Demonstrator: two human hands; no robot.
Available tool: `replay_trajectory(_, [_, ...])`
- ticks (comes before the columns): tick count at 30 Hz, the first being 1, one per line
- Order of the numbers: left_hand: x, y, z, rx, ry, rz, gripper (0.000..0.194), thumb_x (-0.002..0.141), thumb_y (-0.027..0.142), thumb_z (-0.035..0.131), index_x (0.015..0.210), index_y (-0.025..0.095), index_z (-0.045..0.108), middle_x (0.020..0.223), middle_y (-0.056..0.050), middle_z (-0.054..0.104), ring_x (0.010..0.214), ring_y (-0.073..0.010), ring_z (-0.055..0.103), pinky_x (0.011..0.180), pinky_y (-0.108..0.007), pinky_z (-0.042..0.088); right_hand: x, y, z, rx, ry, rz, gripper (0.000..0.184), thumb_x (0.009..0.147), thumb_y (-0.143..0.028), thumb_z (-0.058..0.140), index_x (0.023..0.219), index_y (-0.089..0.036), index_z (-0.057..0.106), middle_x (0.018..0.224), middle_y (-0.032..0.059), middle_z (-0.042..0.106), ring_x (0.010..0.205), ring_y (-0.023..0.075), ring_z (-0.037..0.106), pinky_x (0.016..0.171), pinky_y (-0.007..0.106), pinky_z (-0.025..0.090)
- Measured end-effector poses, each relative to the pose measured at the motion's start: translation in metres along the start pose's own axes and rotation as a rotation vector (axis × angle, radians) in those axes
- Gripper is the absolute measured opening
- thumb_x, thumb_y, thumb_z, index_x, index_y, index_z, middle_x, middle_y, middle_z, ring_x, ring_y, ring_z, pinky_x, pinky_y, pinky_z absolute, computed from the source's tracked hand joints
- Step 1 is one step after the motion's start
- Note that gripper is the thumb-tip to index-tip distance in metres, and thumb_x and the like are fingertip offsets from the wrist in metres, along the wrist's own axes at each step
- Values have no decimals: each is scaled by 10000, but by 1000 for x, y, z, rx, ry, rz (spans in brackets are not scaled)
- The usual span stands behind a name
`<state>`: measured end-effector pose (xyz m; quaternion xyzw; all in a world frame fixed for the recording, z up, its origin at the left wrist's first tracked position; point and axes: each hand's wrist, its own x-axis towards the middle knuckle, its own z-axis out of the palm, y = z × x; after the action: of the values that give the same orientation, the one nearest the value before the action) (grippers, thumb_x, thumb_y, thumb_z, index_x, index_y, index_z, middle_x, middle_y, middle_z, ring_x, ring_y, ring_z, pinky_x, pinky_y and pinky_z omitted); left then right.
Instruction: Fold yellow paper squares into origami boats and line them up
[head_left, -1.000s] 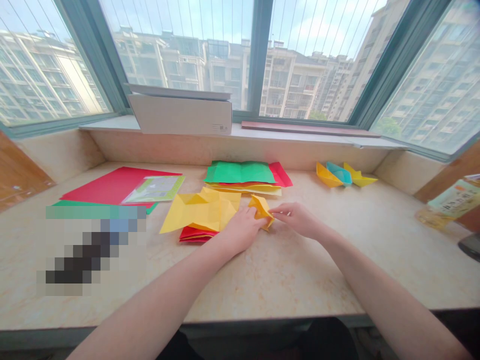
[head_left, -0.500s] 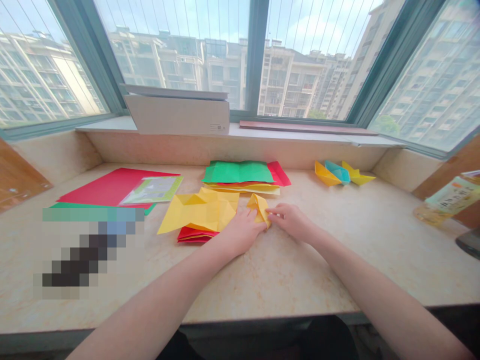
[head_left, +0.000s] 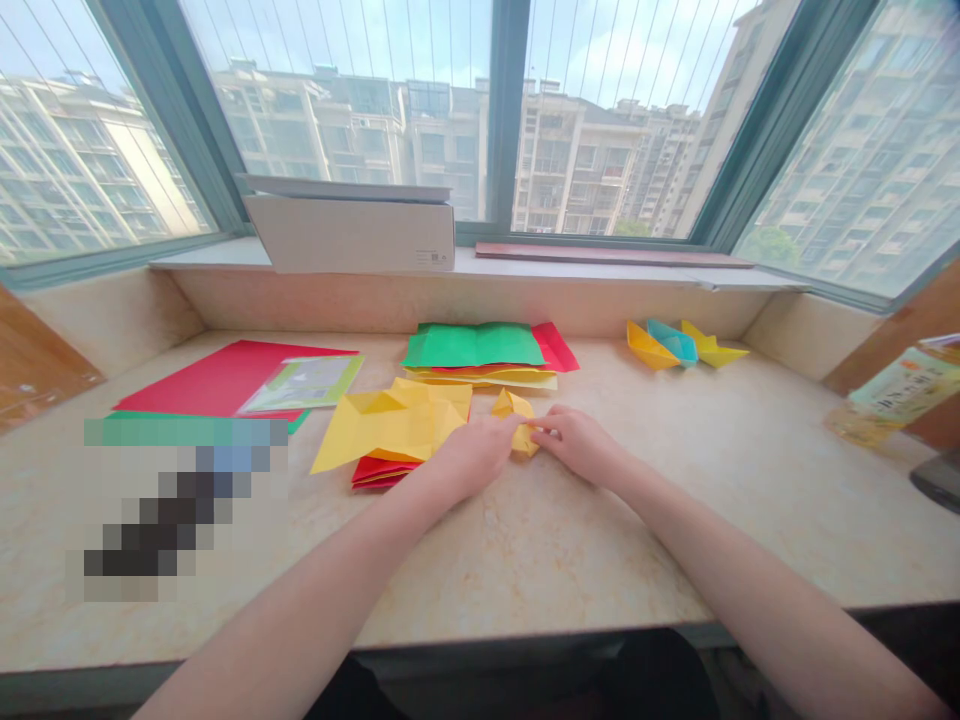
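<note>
A small folded piece of yellow paper [head_left: 520,446] lies on the stone counter, partly covered by my fingers. My left hand [head_left: 484,450] reaches over it from the left, its fingertips closed on the paper's upper right part. From the right, my right hand [head_left: 574,440] pinches the same paper's edge, thumb and forefinger close to the left fingertips. Just left of my left hand is a larger creased yellow sheet [head_left: 382,425], resting on folded red paper [head_left: 379,472]. My left forearm hides part of that red stack.
Behind my hands lie green [head_left: 476,345], red and yellow folded sheets. Paper boats [head_left: 671,345] in yellow and blue stand at the back right. At left are red sheets [head_left: 217,380] under a plastic packet [head_left: 304,384]. A bottle [head_left: 900,395] is far right; a white box [head_left: 360,232] sits on the sill.
My left hand has gone from lying spread over the yellow paper to fingertips gathered near the right hand's. The right hand keeps its pinch with little movement.
</note>
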<state>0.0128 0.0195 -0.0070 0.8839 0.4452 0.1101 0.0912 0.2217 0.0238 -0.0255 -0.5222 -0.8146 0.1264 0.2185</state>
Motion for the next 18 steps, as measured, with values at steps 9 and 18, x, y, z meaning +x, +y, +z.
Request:
replay_trajectory(9, [5, -11, 3, -52, 45, 163, 253, 952, 176, 432, 921, 169, 683, 1023, -90, 673, 999, -223, 623, 879, -336, 492, -1, -7, 4, 138, 48, 31, 338, 846, -372, 669, 1138, -218, 740, 843, 52, 690, 726, 184, 631, 718, 311, 478])
replay_trajectory(18, [7, -8, 2, -245, 251, 12, 115, 827, 196, 680, 908, 174, 602, 1024, -73, 598, 992, -237, 595, 912, -397, 492, 3, -12, 18, 596, 125, 111, 710, 783, -234, 672, 1455, -199, 444, 939, 39, 685, 672, 147, 623, 634, 291, 528])
